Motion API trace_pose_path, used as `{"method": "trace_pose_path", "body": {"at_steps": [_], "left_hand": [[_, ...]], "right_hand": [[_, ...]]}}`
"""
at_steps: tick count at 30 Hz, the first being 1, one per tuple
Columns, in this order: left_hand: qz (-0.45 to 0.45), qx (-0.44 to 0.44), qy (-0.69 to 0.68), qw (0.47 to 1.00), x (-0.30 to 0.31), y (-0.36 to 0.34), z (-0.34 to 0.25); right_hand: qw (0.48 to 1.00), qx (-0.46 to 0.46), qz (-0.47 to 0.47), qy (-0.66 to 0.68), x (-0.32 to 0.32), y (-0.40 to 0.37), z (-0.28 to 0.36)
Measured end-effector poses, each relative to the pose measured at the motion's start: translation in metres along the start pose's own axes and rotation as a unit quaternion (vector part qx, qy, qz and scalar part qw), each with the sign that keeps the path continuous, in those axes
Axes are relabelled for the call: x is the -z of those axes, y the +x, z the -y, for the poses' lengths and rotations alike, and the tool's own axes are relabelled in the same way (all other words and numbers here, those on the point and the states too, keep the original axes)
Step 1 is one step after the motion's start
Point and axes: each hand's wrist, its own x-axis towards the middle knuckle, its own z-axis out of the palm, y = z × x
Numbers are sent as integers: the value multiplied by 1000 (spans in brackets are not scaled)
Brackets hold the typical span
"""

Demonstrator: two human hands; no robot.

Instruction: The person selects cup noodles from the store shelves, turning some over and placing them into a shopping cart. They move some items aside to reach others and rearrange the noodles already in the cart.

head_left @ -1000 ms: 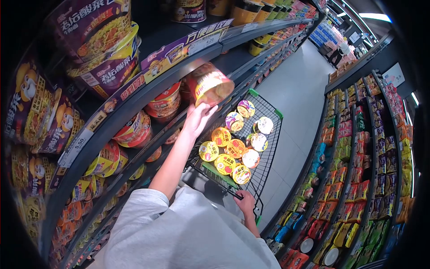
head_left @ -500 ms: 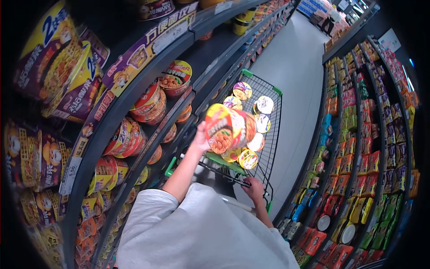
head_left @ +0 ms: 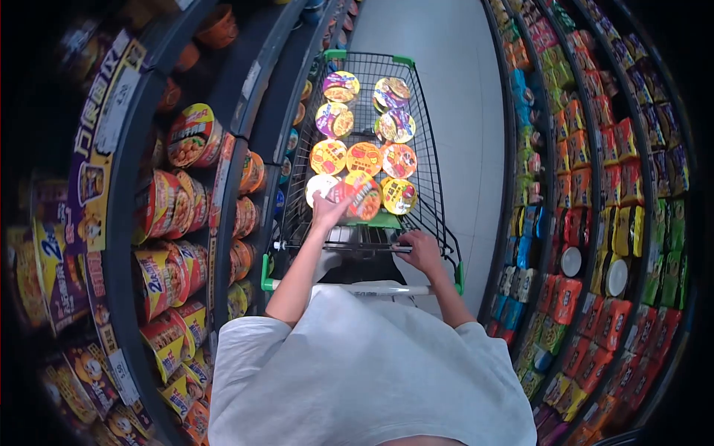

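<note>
My left hand (head_left: pixel 327 213) is closed on a red and yellow instant noodle bowl (head_left: pixel 362 195), tilted on its side at the near end of the shopping cart (head_left: pixel 429 126). Beside that hand is a white-lidded noodle bowl (head_left: pixel 320 186). My right hand (head_left: pixel 421 251) is wrapped round the dark bar (head_left: pixel 357 246) at the cart's near side. Rows of noodle bowls with yellow, purple and orange lids lie in the cart, such as an orange-lidded bowl (head_left: pixel 328 157) and a yellow-lidded bowl (head_left: pixel 399 196). Whether the held bowl touches those below cannot be told.
At my left, a dark shelf (head_left: pixel 242 111) carries noodle bowls on several levels, including a red bowl (head_left: pixel 193 137). Noodle packets (head_left: pixel 617 282) fill the shelves on my right. Grey floor (head_left: pixel 461 111) runs along the cart's right side.
My left hand has brought the noodle bowl from above the cart's left side down to its near end. My view has turned to face the cart squarely. The right hand stays on the bar.
</note>
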Motion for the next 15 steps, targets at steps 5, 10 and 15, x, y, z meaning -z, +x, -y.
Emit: {"method": "trace_pose_path", "body": {"at_steps": [5, 10, 15], "left_hand": [[-18, 116, -20, 993, -28, 33, 16], [207, 157, -71, 963, -77, 48, 20], [219, 41, 112, 968, -126, 38, 25]], "right_hand": [[1000, 4, 15, 9, 6, 1, 0], [1000, 4, 2, 16, 1, 0, -4], [1000, -6, 14, 24, 0, -1, -5]]}}
